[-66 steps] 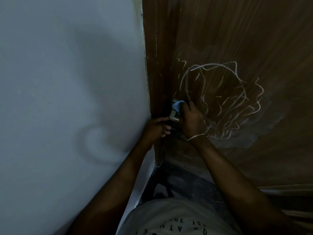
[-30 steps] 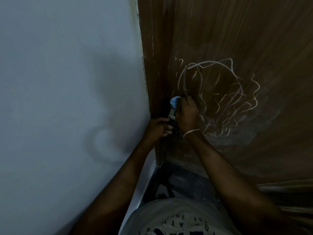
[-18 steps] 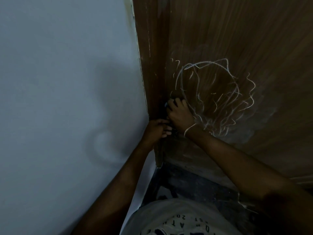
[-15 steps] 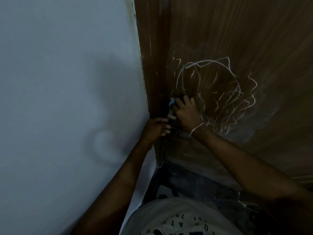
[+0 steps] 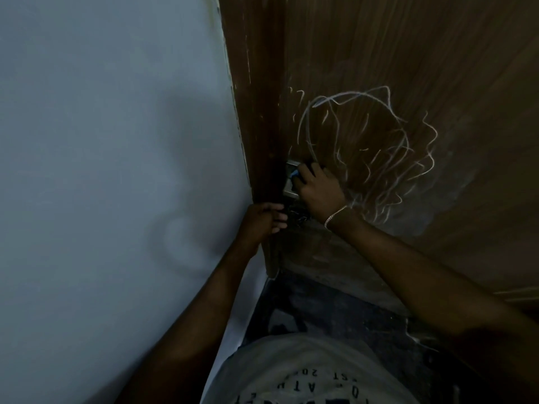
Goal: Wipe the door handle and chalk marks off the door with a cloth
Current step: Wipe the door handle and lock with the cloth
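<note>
Bunched under the right hand (image 5: 318,189), whose fingers press it onto the metal door handle (image 5: 290,182), the soft, limp blue cloth (image 5: 295,174) probably needs wadding firmly against the door (image 5: 437,68), chalk marks (image 5: 379,147) to its right, left hand (image 5: 262,221) curled near the door's edge, its grip unclear.

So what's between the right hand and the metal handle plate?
A blue cloth, mostly hidden under the right hand and pressed on the handle plate, in the head view.
</note>
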Tool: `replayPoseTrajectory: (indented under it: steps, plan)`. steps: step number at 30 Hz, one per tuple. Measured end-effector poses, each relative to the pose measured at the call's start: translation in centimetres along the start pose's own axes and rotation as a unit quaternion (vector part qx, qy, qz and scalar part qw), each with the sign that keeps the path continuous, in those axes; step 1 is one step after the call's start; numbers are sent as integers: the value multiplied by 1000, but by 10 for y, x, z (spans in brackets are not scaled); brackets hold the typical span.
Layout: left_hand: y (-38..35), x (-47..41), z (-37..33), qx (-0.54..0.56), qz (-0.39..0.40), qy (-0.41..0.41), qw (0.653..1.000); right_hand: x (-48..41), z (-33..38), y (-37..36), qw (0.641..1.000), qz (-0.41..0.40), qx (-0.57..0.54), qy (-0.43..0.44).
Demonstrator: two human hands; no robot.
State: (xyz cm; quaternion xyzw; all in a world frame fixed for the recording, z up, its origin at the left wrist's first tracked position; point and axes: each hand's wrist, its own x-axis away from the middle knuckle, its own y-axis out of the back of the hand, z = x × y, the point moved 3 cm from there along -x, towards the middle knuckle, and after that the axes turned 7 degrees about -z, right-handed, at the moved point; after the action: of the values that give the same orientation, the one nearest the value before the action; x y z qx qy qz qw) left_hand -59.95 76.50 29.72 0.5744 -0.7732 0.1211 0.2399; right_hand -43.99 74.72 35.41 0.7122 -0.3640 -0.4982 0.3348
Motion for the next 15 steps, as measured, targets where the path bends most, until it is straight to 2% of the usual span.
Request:
replayPoseTrajectory:
  steps: [6, 11, 13, 15]
  plan:
    - [-19, -3, 12, -24, 27, 31, 999, -5, 16, 11, 997, 56, -25, -39]
    - [-30, -16, 29, -55, 25, 69, 996, 2, 12, 28, 989, 17, -87, -118]
    - [-34, -22, 36, -77, 19, 73, 994, 14, 7, 29, 972, -7, -163, -167]
    - [-39, -28, 41, -88, 18, 79, 993, 35, 5, 27, 932, -37, -273, -237]
